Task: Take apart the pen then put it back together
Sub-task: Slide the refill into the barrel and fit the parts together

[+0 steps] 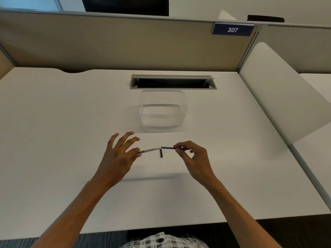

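The pen's white barrel (149, 150) hangs in the air between my 2 hands, just above the counter (71, 122), its long axis running left to right and tipped slightly up toward the right. My left hand (116, 158) holds the barrel's left end in a pinch between thumb and index; the other 3 fingers (125, 138) are splayed out straight and touch nothing. My right hand (193, 158) has its thumb and index tip pinched on the dark blue inner tube (167, 148), with the remaining fingers curled loosely under the palm.

The blue tube sticks out of the barrel's right mouth, in line with the barrel, so the 2 parts share 1 axis. That is what the next move depends on: whether I am drawing the tube out or sliding it home I cannot tell from this view, but either way my right hand must travel straight along that line, rightward to free it or leftward to seat it, while my left holds the barrel steady. Any sideways tilt would likely bind the tube at the mouth.

A small dark piece (161, 153) lies on the counter just below the joint, its axis pointing toward me. It looks like another part of the pen, roughly midway between my hands.

Farther back stands a clear plastic container (163, 108).
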